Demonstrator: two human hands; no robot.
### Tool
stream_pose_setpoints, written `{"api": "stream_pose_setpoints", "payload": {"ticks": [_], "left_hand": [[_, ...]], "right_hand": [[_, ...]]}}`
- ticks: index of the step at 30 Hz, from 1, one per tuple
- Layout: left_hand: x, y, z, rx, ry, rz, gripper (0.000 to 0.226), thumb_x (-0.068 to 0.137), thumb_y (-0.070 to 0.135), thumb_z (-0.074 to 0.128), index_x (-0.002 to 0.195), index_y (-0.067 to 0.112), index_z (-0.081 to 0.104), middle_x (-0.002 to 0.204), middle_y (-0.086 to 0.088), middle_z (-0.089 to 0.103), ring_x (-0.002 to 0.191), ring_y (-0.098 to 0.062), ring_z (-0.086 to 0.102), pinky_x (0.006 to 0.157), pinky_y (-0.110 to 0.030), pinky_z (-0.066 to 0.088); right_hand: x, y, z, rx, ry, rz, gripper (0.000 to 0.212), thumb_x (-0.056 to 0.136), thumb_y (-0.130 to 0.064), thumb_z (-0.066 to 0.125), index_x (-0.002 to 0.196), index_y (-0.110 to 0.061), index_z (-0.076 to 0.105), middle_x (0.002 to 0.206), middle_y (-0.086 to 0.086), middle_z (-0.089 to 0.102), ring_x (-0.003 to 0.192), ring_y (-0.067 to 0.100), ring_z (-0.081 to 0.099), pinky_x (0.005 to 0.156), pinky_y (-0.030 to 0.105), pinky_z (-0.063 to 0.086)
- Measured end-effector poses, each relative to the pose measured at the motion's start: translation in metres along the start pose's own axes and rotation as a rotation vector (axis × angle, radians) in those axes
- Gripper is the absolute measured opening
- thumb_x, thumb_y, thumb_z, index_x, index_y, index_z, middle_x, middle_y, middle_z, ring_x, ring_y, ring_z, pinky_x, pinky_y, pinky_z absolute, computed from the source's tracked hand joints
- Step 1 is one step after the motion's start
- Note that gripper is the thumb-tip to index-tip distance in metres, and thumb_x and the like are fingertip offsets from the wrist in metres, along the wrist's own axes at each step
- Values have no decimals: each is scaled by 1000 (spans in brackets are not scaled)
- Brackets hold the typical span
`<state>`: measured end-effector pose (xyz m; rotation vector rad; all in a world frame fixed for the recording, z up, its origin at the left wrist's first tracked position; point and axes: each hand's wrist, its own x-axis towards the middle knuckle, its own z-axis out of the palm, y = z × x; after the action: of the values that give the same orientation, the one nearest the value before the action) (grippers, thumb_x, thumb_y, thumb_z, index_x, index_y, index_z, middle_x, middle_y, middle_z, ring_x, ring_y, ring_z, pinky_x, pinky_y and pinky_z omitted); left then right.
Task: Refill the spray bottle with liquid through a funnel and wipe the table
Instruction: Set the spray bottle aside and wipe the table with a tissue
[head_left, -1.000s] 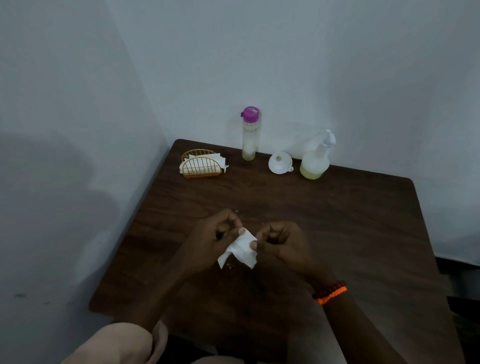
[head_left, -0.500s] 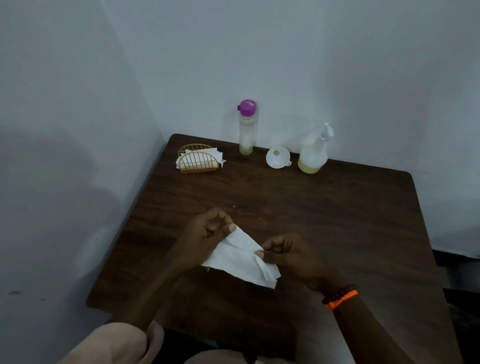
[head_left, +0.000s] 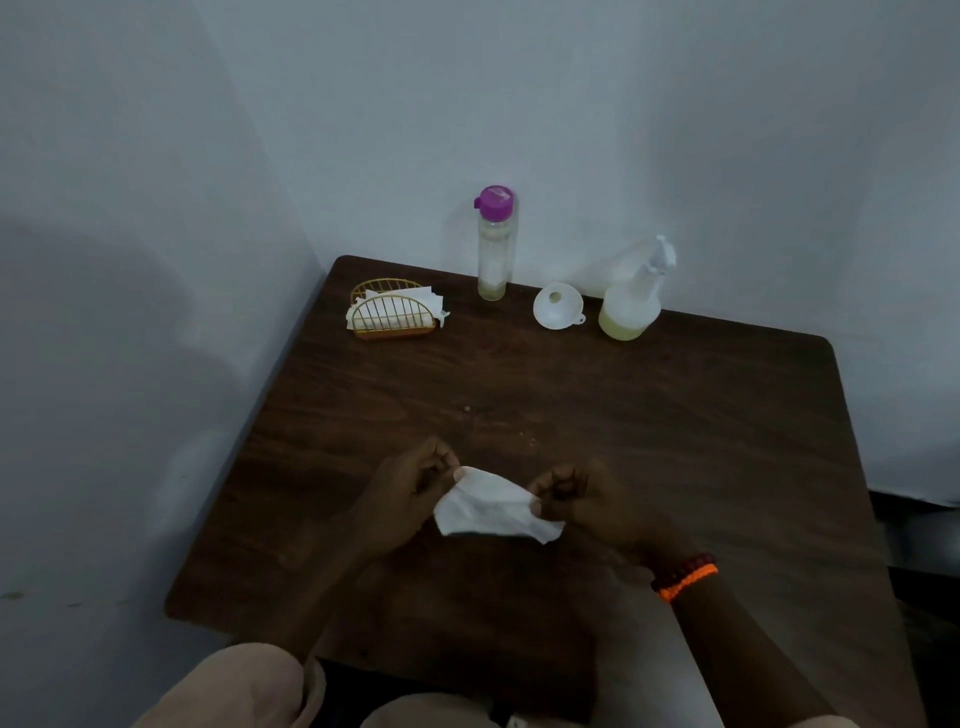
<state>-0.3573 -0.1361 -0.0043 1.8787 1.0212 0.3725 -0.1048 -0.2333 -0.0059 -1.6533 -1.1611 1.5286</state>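
A white tissue is stretched between my two hands just above the near middle of the dark wooden table. My left hand pinches its left corner and my right hand pinches its right edge. At the back of the table stands a white spray bottle with yellowish liquid in its bottom. A white funnel lies on its side just left of it. Further left a tall clear bottle with a purple cap stands upright.
A gold wire napkin holder with white tissues sits at the back left of the table. Walls close off the left and far sides. Small specks dot the tabletop's middle. My knees show below the near edge.
The tissue was bunched small between both hands a second ago. My hands have pulled apart and spread it into a wider sheet.
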Motion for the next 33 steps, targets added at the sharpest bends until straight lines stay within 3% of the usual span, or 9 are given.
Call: {"api": "stream_pose_setpoints", "payload": {"ticks": [5, 7, 11, 14, 19, 23, 26, 30, 33], "left_hand": [[31, 0, 5, 16, 82, -65, 11, 97, 21, 64, 103, 12, 69, 96, 7, 70, 85, -2, 64, 81, -27, 52], [53, 1, 5, 31, 122, -73, 13, 96, 20, 66, 105, 11, 69, 97, 0, 72, 89, -15, 68, 85, -35, 56], [88, 10, 2, -7, 198, 9, 5, 95, 21, 67, 100, 23, 68, 100, 8, 71, 94, -2, 67, 83, -28, 59], [102, 10, 0, 51, 213, 141, 15, 92, 17, 72, 107, 19, 69, 111, 10, 71, 101, 0, 67, 88, -20, 57], [98, -39, 18, 198, 87, 220, 20, 94, 19, 69, 114, 16, 72, 126, 0, 71, 121, -9, 62, 106, -37, 51], [78, -81, 33, 328, -26, 196, 20, 97, 31, 65, 114, 23, 71, 144, 5, 60, 139, 2, 39, 120, -34, 36], [63, -100, 32, 404, 75, 124, 32, 102, 36, 56, 129, 22, 65, 153, 6, 51, 148, -6, 36, 125, -36, 28], [39, -132, 9, 555, 298, -38, 41, 108, 28, 40, 145, 14, 52, 159, -5, 42, 152, -18, 31, 127, -38, 19], [17, -160, -1, 652, 317, -18, 49, 106, 24, 36, 149, 3, 45, 160, -16, 38, 151, -30, 33, 126, -47, 23]], "right_hand": [[21, -3, -20, -238, 80, -59, 23, 91, -1, 66, 101, -20, 75, 103, -5, 73, 93, 1, 68, 84, 18, 56], [32, -10, -32, -280, 155, -79, 21, 91, -1, 66, 104, -14, 76, 103, -7, 72, 91, -2, 67, 85, 19, 57], [49, -22, -48, -317, 360, -156, 20, 91, -8, 68, 106, -17, 78, 104, -7, 75, 92, 0, 69, 82, 20, 57], [57, -17, -55, -331, 429, -226, 23, 89, -10, 69, 106, -21, 79, 113, -6, 75, 107, 2, 68, 94, 20, 52], [64, 25, -35, -381, 367, -163, 26, 86, 2, 68, 106, -12, 76, 126, 1, 69, 126, 5, 51, 103, 4, 37], [61, 61, -13, -550, 246, -7, 26, 84, -17, 74, 110, -17, 71, 135, -1, 63, 133, 8, 48, 112, 24, 37], [70, 58, -2, -630, 382, -103, 43, 86, -29, 74, 124, -12, 66, 139, 5, 61, 132, 21, 54, 112, 37, 41], [102, 56, 20, -845, 326, -181, 56, 102, -30, 44, 151, -5, 35, 162, 13, 27, 151, 29, 23, 122, 46, 25], [117, 69, 42, -965, 300, -101, 65, 101, -38, 25, 157, -6, 17, 166, 14, 12, 153, 34, 11, 123, 51, 18]]}}
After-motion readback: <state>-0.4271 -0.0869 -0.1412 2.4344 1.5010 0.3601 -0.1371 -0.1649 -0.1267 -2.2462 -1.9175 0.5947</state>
